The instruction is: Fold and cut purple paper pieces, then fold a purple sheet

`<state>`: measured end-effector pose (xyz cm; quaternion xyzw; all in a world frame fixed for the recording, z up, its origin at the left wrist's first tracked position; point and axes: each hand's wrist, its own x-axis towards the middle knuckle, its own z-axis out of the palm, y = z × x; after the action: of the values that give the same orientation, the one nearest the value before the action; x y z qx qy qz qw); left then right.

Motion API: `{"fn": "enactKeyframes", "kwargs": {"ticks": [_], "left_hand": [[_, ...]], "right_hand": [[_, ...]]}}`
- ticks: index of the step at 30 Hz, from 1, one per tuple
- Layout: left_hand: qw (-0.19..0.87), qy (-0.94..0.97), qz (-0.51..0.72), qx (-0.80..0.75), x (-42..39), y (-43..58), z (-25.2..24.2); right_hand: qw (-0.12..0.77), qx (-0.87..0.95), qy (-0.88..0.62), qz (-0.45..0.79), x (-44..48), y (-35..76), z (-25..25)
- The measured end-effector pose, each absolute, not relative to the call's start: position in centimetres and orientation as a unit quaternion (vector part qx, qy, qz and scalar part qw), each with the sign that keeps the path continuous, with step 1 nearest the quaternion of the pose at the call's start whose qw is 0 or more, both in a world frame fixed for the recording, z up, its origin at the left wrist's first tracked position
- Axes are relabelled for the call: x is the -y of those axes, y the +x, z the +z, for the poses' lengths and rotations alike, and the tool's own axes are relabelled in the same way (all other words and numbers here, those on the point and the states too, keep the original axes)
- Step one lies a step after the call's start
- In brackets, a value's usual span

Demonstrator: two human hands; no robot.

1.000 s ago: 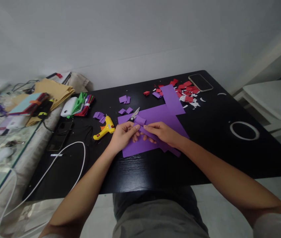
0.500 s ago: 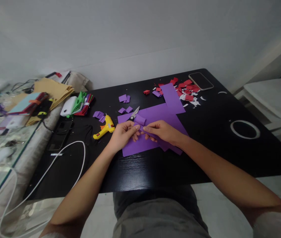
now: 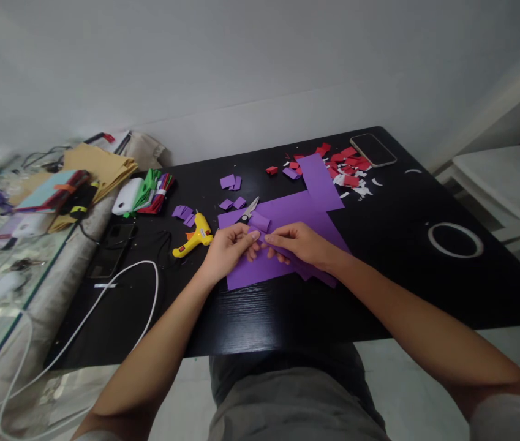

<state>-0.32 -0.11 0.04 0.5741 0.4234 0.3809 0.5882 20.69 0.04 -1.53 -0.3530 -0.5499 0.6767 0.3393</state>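
My left hand and my right hand meet over the purple paper sheets, thumbs and fingers pinched. Between the fingertips they hold a small piece of purple paper, mostly covered by the fingers. Just beyond lies a curled purple paper strip, beside scissors with their blades pointing away from me. A yellow glue gun rests left of my left hand. Small folded purple pieces lie behind it, with more purple pieces farther back.
Red and white paper scraps are heaped at the back right, near a phone. A tape ring lies on the right. On the left are bundled coloured strips, a dark phone and a looping white cable.
Almost nothing differs. Both hands keep the same pinch on the small purple paper; the view has shifted very slightly.
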Motion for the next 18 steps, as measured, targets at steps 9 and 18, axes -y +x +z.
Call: {"fn": "enactKeyframes", "kwargs": {"ticks": [9, 18], "left_hand": [[0.565, 0.564, 0.42, -0.431, 0.38, 0.01, -0.25], [0.598, 0.594, 0.339, -0.418, 0.85, 0.19, 0.18]], "right_hand": [[0.363, 0.528, -0.355, 0.681, 0.83, 19.89, -1.04], [0.418, 0.554, -0.39, 0.605, 0.47, 19.96, -1.36]]}}
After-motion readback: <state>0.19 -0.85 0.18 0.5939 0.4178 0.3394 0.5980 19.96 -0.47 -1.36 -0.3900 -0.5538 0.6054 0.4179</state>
